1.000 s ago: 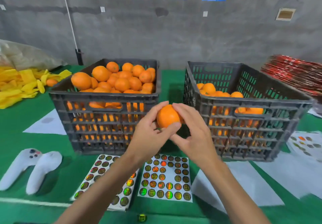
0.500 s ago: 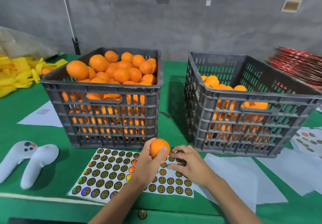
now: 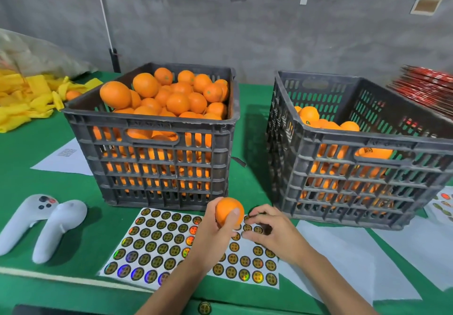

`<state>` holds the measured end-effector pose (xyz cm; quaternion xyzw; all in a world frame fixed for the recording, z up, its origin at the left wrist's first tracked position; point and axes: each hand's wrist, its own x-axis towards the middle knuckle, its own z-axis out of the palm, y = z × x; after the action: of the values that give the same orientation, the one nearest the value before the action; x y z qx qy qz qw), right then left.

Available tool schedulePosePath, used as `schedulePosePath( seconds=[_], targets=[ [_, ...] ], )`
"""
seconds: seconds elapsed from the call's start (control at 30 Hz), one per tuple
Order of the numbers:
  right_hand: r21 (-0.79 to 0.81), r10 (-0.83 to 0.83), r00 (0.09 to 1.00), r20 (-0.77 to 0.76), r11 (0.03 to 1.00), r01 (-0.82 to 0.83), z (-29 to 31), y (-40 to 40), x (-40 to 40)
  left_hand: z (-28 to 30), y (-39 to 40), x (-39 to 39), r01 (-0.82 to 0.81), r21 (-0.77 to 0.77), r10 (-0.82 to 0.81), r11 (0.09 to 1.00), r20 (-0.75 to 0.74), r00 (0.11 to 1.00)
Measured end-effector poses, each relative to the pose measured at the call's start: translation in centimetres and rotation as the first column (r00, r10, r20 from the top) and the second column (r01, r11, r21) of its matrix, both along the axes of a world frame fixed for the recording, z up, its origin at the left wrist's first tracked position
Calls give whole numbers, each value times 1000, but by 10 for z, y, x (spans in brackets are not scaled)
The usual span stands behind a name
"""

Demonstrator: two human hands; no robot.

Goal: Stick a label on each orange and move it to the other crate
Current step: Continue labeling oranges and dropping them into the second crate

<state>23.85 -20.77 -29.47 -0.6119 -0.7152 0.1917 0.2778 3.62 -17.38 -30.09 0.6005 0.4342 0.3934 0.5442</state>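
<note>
An orange (image 3: 229, 212) is gripped in the left hand (image 3: 215, 235) just above the label sheet (image 3: 157, 246), kept close while a label is seemingly pinched up by the right hand (image 3: 272, 235).

Bright, even light falls from above, and colours read strongly. The left crate (image 3: 157, 143) throws a soft shadow onto the green table (image 3: 252, 128) in the gap to the right crate (image 3: 355, 167); the two white controllers (image 3: 46, 224) near the table's left edge cast short soft shadows to their right. The sticker sheet (image 3: 157, 243) at the near edge glints in rainbow patches on several labels. The wide-angle lens bows the table's near edge and tilts the crate walls outward. The centre is sharp; the red stack (image 3: 426, 89) at the right edge and the yellow wrappers (image 3: 24, 99) at the far left corner are softer
</note>
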Motion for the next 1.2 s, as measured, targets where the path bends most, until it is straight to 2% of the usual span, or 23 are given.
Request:
schedulePosePath(
  seconds=[0.2,0.57,0.77,0.93,1.0,1.07,1.1,1.17,1.2],
  targets=[
    [43,27,998,50,999,-30,3,1,1,0,-2,1,-12,-12,12,1000,37,999],
    [-94,-101,967,-236,992,81,6,2,-9,0,-4,0,-25,2,25,1000,15,1000],
    [-198,-170,935,-312,974,111,10,8,-8,-3,0,1,-17,1,17,1000,3,1000],
    [-104,-84,975,-205,992,64,5,2,-4,-3,-1,-1,-14,-2,14,1000,-12,1000],
    [-80,-60,992,-111,996,51,3,-1,-4,-2,-2,-2,-13,-2,13,1000,-27,1000],
    [-30,-102,992,-73,995,100,4,-2,-8,-2,-3,-1,-16,1,16,1000,-22,1000],
    [14,-155,982,-110,987,158,8,-3,-12,-2,-4,-1,-20,3,20,1000,-15,1000],
    [148,-259,950,-176,947,286,17,-3,-21,0,-4,-1,-20,-20,20,1000,-10,1000],
    [229,-288,944,-159,920,319,22,-4,-26,2,-3,-1,-15,-41,15,999,-1,1000]
  ],
)
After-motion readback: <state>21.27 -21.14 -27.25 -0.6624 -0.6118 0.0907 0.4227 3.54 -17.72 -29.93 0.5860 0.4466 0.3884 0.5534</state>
